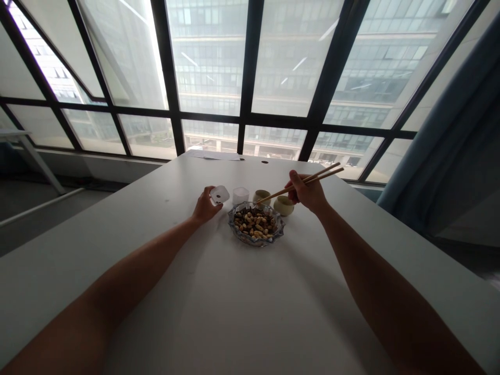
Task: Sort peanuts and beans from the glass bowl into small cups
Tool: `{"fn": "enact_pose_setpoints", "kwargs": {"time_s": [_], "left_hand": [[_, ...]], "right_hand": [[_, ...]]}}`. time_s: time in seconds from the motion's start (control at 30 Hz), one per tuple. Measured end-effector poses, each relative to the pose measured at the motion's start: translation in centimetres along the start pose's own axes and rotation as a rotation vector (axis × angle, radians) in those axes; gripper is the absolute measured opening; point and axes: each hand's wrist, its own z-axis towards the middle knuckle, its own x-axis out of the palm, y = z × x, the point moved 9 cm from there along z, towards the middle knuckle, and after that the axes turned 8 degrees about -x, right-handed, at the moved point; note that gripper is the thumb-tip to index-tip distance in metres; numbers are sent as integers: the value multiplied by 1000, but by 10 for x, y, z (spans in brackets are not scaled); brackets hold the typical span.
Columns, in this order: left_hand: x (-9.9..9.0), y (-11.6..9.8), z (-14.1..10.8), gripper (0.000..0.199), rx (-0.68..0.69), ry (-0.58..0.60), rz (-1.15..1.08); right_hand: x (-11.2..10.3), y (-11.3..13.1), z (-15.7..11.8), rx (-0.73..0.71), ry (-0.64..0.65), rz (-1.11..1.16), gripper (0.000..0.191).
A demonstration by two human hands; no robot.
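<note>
My left hand is closed around a small clear plastic cup, tilted so its mouth faces me; a few dark bits show in it. My right hand grips a pair of wooden chopsticks, their tips down at the far rim of a glass bowl. Inside the bowl lies a mix of peanuts and darker seeds or nuts. Whether the tips pinch anything is too small to tell. Just behind the bowl stand another clear cup and two pale green cups, one partly behind my right hand.
Everything stands on a long white table. At its far end lie papers near two round holes. Large windows close off the far side, a blue curtain hangs at right, and another table stands at left.
</note>
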Motion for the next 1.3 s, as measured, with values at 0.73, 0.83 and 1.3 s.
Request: {"fn": "enact_pose_setpoints", "kwargs": {"time_s": [0.73,0.83,1.3], "left_hand": [[0,18,-3,82,-270,80,221],[-8,0,-1,90,-156,19,272],[56,-80,27,82,-57,325,561]], "right_hand": [[1,-10,1,59,67,-45,64],[-1,-12,1,77,61,-65,62],[6,-24,-7,263,252,-93,57]]}}
